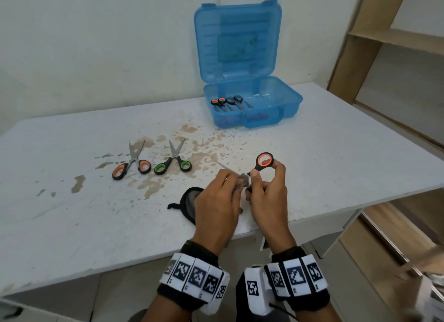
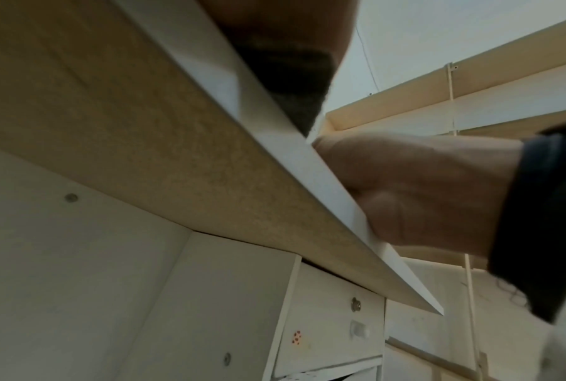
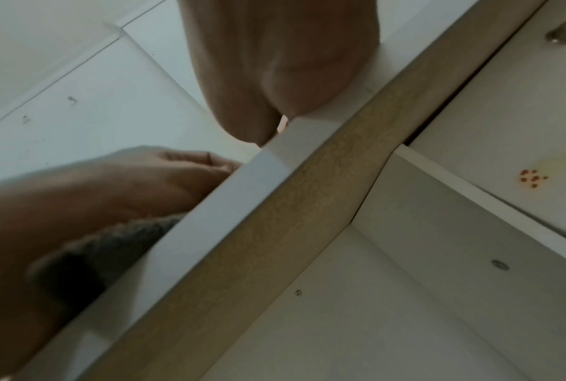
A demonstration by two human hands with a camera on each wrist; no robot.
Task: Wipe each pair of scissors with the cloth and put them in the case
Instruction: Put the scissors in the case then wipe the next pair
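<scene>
Cloth wipes scissors; both hands.

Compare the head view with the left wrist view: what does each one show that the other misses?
Only the head view shows the tabletop work: the right hand holds orange-handled scissors while the left hand wipes the blade with the grey cloth; two more pairs, orange and green, lie on the table, and the open blue case already holds scissors.
Only the left wrist view shows the table's underside and drawers.
Both show the cloth, the right hand and the wooden shelving.
</scene>
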